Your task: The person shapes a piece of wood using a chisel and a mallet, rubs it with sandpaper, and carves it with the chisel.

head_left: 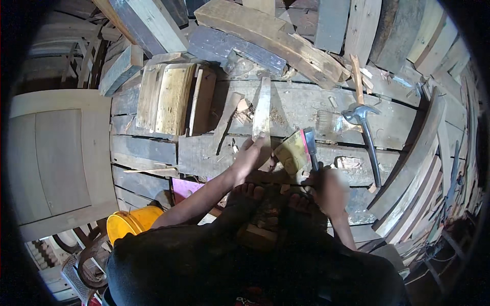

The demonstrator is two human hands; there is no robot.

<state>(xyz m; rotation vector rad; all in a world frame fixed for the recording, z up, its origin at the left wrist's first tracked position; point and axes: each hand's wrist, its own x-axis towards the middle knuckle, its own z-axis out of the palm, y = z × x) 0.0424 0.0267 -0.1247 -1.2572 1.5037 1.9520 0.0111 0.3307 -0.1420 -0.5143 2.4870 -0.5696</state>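
Note:
My left hand [250, 159] is closed on the lower end of a pale, narrow wooden strip [262, 104], which points away from me over the planks. In my right hand [329, 193] is the dark handle of a tool with a flat grey blade [310, 140], which looks like a chisel. A yellow-green card or packet [292, 153] with a pink edge lies between the two hands, close beside the blade. Shadow hides most of the right hand's fingers. My bare feet [248, 190] rest just below the hands.
A claw hammer [363, 117] lies to the right, near a clear glass or plastic container [328, 122]. Stacked wooden blocks [168, 97] stand at left; heavy timbers [265, 41] lie behind. Curved boards [413, 158] line the right. A yellow bucket [124, 226] sits at lower left.

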